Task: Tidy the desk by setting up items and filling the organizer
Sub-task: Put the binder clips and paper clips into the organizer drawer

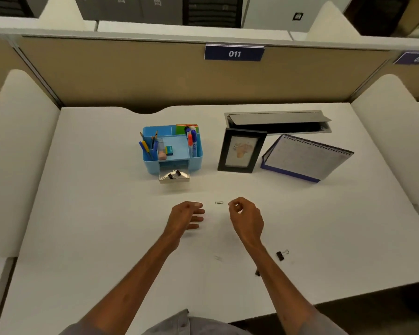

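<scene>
A blue desk organizer (196,157) stands at the middle of the white desk, holding pens, pencils, markers, an eraser and sticky notes. Its clear drawer (174,177) is pulled out and holds binder clips. A small metal paper clip (219,202) lies on the desk between my hands. My left hand (186,217) hovers just left of it, fingers loosely apart and holding nothing. My right hand (246,217) is just right of it, fingers curled with thumb and forefinger pinched; whether it holds anything is unclear. A black binder clip (281,255) lies beside my right forearm. Another paper clip (217,258) lies nearer me.
A black picture frame (241,151) stands right of the organizer. A spiral desk calendar (307,158) stands beside it. Behind them a grey cable tray (277,119) has its lid open. A tan partition with a label reading 011 (234,53) closes the back of the desk.
</scene>
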The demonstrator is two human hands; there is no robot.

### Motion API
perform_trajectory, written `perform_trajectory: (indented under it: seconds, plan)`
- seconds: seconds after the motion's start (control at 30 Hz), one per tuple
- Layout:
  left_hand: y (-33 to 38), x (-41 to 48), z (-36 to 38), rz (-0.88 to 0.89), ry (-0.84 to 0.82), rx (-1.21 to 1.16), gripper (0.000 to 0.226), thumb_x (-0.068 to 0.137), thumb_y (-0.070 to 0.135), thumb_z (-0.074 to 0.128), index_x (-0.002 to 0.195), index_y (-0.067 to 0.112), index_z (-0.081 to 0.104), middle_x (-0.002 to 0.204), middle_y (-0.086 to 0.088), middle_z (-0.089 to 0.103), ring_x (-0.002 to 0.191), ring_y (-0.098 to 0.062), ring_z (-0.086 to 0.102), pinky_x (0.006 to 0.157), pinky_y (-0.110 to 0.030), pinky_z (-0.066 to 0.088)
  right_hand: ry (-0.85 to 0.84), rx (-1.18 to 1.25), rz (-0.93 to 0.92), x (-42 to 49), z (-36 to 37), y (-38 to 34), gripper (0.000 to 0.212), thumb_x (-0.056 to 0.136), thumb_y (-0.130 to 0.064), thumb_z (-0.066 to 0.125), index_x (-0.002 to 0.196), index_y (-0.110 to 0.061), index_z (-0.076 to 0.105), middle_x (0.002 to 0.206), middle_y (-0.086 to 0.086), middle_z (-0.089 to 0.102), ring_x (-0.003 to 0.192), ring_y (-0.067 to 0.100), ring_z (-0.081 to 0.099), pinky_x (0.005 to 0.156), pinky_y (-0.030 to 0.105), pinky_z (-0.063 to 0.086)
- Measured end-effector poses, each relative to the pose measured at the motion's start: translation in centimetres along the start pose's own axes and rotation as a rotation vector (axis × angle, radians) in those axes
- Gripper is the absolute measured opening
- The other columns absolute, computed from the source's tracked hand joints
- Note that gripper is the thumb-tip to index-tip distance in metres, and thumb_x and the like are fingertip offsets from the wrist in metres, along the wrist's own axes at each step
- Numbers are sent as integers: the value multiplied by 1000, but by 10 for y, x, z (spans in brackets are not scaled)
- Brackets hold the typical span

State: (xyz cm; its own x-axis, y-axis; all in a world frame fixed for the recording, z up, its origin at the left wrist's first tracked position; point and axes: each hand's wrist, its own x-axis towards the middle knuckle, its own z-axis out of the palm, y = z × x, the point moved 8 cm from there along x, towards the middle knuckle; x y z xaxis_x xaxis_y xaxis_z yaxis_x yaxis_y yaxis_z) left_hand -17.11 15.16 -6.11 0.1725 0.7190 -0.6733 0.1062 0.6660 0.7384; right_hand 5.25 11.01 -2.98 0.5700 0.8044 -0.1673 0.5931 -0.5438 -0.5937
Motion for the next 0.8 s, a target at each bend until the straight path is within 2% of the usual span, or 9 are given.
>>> perform_trajectory:
  seconds: [0.1, 0.2, 0.3, 0.5, 0.67, 0.8]
  plan:
    - [-6, -16, 43, 81, -48, 146, 17, 102, 25, 63, 112, 17, 74, 104, -2, 80, 96, -23, 77, 87, -40, 62, 46, -1, 36, -23, -35, 59, 12, 94, -27, 65, 86, -36, 66, 81, -19, 66, 73, 7, 65, 62, 26, 51]
    - [-23, -37, 105, 148, -160, 302, 14, 100, 22, 64, 108, 19, 74, 101, 2, 79, 93, -18, 77, 81, -35, 62, 71, -10, 43, -46, -66, 112, 11, 94, -24, 69, 97, -35, 68, 94, -17, 68, 79, 6, 65, 65, 24, 50]
    - [-42, -52, 163, 162, -250, 408, 13, 99, 20, 65, 108, 20, 74, 102, 3, 78, 93, -14, 75, 80, -32, 62, 10, -74, -3, -63, -87, 153, 19, 94, -20, 68, 110, -32, 67, 108, -16, 64, 86, 4, 63, 68, 23, 54]
    - [-74, -65, 223, 131, -277, 475, 14, 98, 18, 66, 110, 18, 75, 105, 3, 77, 97, -12, 74, 95, -37, 61, -224, -276, -175, -74, -96, 182, 41, 94, -20, 64, 134, -32, 59, 130, -15, 50, 98, 7, 62, 76, 25, 57]
    - [-84, -69, 237, 128, -256, 504, 14, 99, 20, 66, 110, 17, 75, 103, 0, 77, 98, -16, 74, 96, -41, 61, -277, -322, -227, -71, -97, 192, 40, 97, -24, 64, 135, -32, 57, 132, -12, 48, 86, 12, 62, 69, 24, 51]
    - [-86, -68, 240, 109, -240, 471, 15, 99, 19, 66, 111, 15, 75, 103, -3, 77, 98, -21, 75, 94, -44, 62, -264, -338, -275, -67, -100, 191, 30, 98, -29, 64, 127, -31, 60, 130, -11, 49, 81, 13, 61, 66, 25, 53]
